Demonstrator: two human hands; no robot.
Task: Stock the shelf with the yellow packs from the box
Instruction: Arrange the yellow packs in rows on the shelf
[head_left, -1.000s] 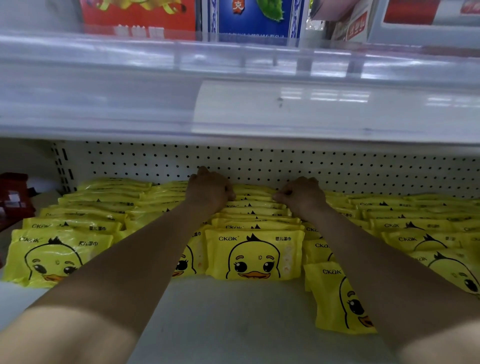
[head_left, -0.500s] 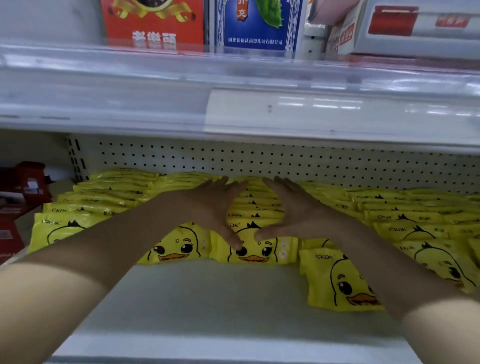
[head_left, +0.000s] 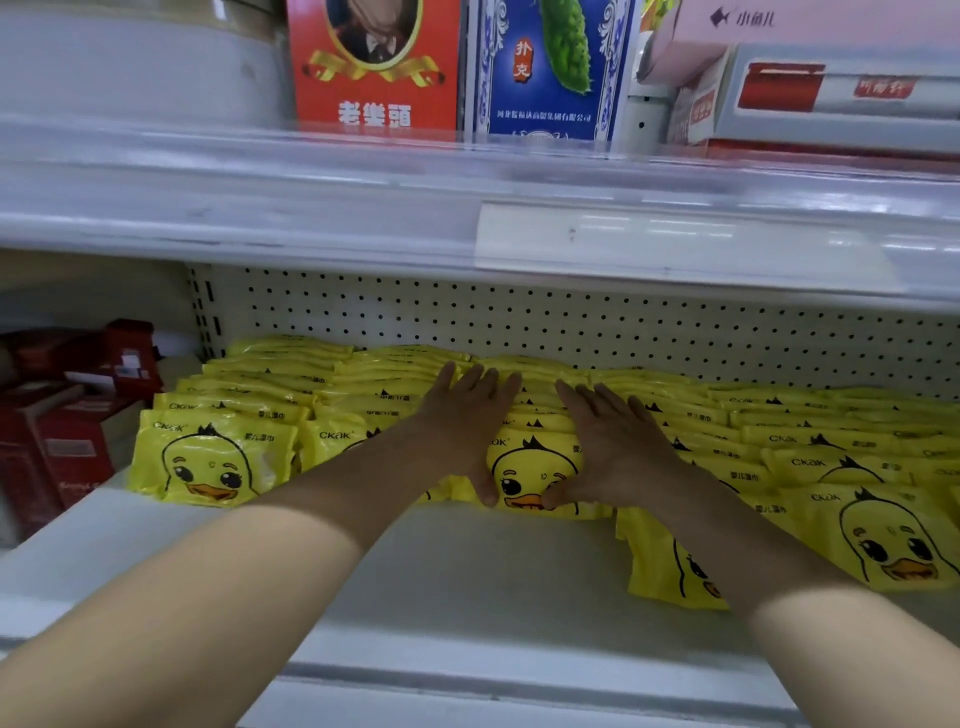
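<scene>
Several rows of yellow packs printed with a duck face lie overlapping on the white shelf (head_left: 467, 577), reaching back to the pegboard wall. My left hand (head_left: 467, 421) and my right hand (head_left: 608, 441) lie flat, fingers straight, on the middle row of packs. Both thumbs touch the front middle pack (head_left: 535, 467), one at each side of the duck face. One pack (head_left: 660, 566) lies further forward than the rest, partly under my right forearm. The box is out of view.
The upper shelf's front rail (head_left: 467, 228) hangs low over the packs. Red boxes (head_left: 67, 415) stand on the neighbouring shelf bay at the left. A red carton (head_left: 374, 67) and a blue carton (head_left: 545, 67) stand on the shelf above.
My hands have drawn back from the rear of the middle row, where they were curled, and have opened flat over its front packs. The view has shifted back and a little up.
</scene>
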